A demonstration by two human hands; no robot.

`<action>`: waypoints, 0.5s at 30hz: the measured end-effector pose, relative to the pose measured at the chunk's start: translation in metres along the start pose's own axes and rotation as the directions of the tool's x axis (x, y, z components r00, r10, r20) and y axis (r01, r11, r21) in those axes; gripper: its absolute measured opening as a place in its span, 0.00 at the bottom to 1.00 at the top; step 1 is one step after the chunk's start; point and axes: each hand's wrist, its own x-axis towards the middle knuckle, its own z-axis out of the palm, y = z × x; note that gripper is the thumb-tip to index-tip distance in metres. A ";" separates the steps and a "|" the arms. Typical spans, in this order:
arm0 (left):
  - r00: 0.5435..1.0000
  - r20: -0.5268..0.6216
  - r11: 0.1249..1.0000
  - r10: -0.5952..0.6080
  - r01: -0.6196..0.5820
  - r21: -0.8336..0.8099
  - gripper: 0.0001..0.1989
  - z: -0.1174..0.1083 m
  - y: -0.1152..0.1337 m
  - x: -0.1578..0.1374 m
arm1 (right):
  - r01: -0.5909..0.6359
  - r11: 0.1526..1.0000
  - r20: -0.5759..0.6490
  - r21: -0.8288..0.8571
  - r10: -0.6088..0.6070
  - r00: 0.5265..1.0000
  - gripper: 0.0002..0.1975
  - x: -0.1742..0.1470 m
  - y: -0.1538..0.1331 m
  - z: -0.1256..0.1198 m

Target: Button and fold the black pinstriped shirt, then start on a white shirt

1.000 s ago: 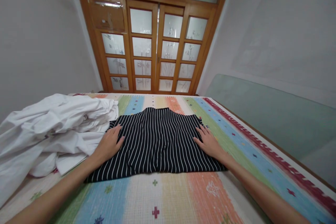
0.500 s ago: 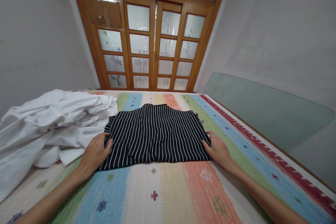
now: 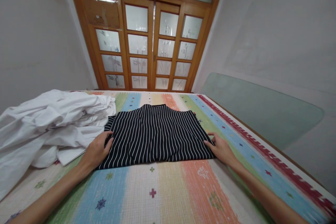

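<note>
A black shirt with thin white stripes [image 3: 157, 134] lies folded into a wide, low shape, its collar end pointing away from me. At its left edge my left hand [image 3: 98, 148] is closed, thumb and forefinger around the cloth. My right hand [image 3: 220, 147] grips the opposite edge near the lower right corner, thumb on top and other fingers partly hidden beyond the edge. Small ripples run through the middle of the fabric near its front edge.
A crumpled heap of white cloth [image 3: 52, 122] lies at the left, close to my left hand. Everything rests on a striped, colourful bedspread [image 3: 168, 192]. A pale green panel [image 3: 262, 108] stands along the right wall, and wooden glazed doors [image 3: 152, 45] are at the back.
My right hand has shifted slightly to the right, drawing the shirt's right edge outward with it. The left hand stays at the left edge. The view has turned a little.
</note>
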 end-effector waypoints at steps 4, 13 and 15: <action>0.992 0.012 0.991 -0.129 0.130 -0.031 0.23 -0.014 0.004 -0.007 | -0.048 0.965 0.050 0.258 0.036 0.998 0.26 0.000 -0.003 -0.009; 0.951 0.245 0.932 -0.190 0.253 -0.259 0.36 -0.045 0.002 -0.024 | -0.177 0.873 0.303 0.455 0.036 0.952 0.32 -0.007 0.004 -0.031; 0.960 0.186 0.941 -0.208 0.248 -0.229 0.36 -0.049 0.000 -0.029 | -0.176 0.871 0.304 0.459 0.032 0.952 0.33 -0.010 0.010 -0.032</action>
